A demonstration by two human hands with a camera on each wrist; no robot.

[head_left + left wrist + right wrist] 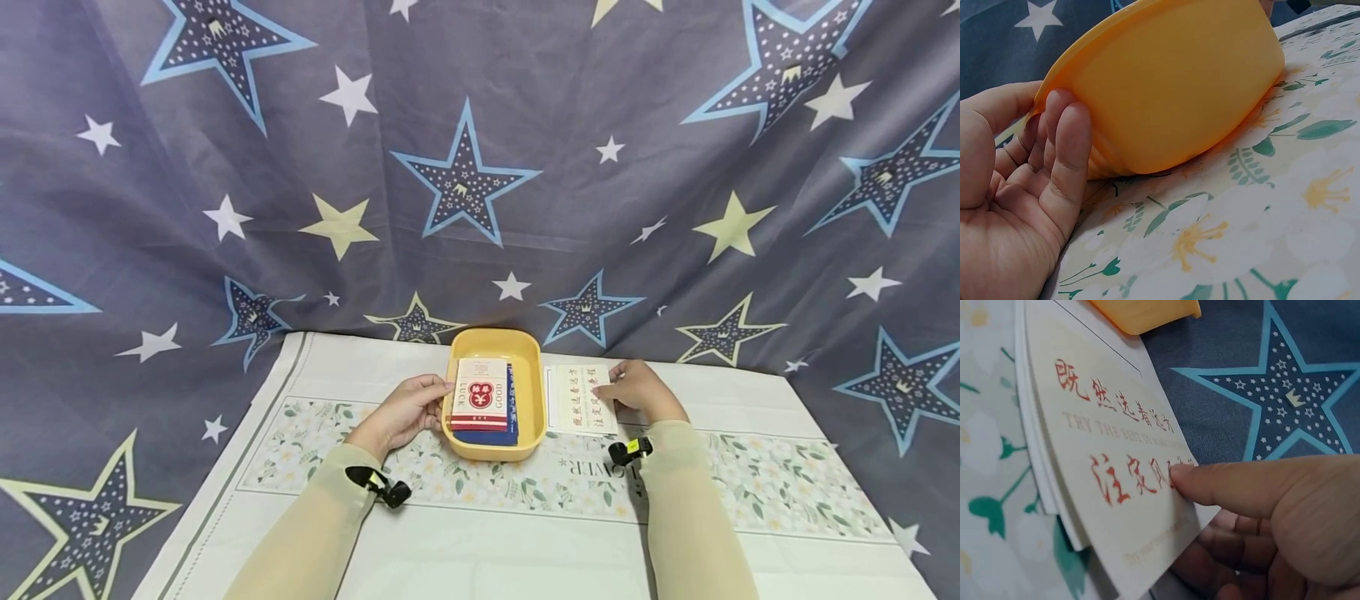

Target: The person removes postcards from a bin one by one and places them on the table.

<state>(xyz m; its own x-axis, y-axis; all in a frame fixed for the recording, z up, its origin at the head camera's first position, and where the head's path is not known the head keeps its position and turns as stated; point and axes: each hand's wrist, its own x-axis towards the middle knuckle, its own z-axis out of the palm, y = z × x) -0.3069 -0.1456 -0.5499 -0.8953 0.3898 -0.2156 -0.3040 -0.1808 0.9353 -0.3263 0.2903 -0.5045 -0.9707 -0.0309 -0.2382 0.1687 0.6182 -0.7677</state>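
Observation:
My left hand point(405, 412) pinches the left rim of a yellow plastic basin point(495, 454), thumb over the edge and fingers against the outer wall point(1172, 94). In the basin lies a white and red card reading "GOOD LUCK" point(482, 400), on top of a dark blue card or booklet point(487, 437). To the basin's right, my right hand point(643, 392) grips a cream card with red characters point(581, 398), thumb on its face and fingers underneath. In the right wrist view, white cards or paper point(1030, 412) lie under the cream card point(1110, 437).
A white tablecloth point(435, 550) with a floral band point(517, 487) covers the table. Behind it hangs a dark grey curtain point(420, 275) printed with stars. A small black camera is strapped to each wrist.

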